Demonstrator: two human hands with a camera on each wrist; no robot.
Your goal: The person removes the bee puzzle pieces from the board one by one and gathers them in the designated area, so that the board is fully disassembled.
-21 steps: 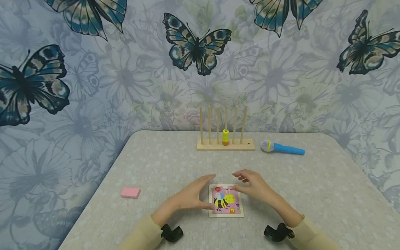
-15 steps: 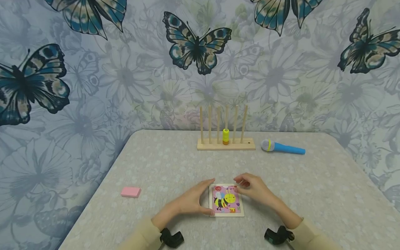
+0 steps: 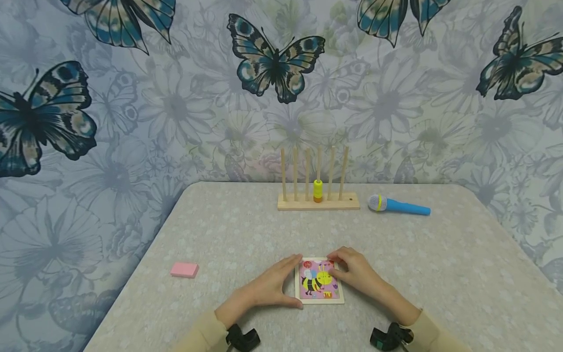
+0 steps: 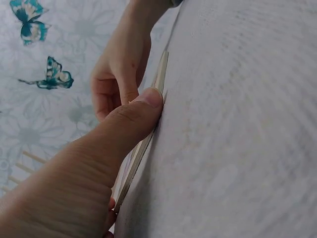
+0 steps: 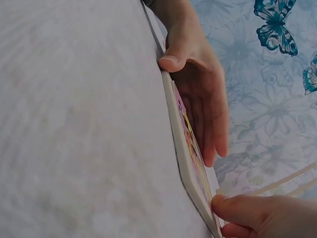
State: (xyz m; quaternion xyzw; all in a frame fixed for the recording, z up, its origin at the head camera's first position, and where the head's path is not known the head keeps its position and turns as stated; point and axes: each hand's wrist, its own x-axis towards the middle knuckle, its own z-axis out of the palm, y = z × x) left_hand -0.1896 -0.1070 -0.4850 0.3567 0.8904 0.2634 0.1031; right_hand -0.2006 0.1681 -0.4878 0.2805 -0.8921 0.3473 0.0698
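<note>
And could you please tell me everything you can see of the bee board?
The bee board is thin and roughly square, with a pale frame that looks wooden. Its pink picture shows a yellow and black bee among small motifs. It is face up at the near part of the table; whether resting or slightly raised, I cannot tell. The left hand spans its left side, thumb at the near corner; the right hand pinches its far right corner.

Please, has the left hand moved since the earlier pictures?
Yes: in the head view, the left hand is slightly lower, farther from the wooden stand.
</note>
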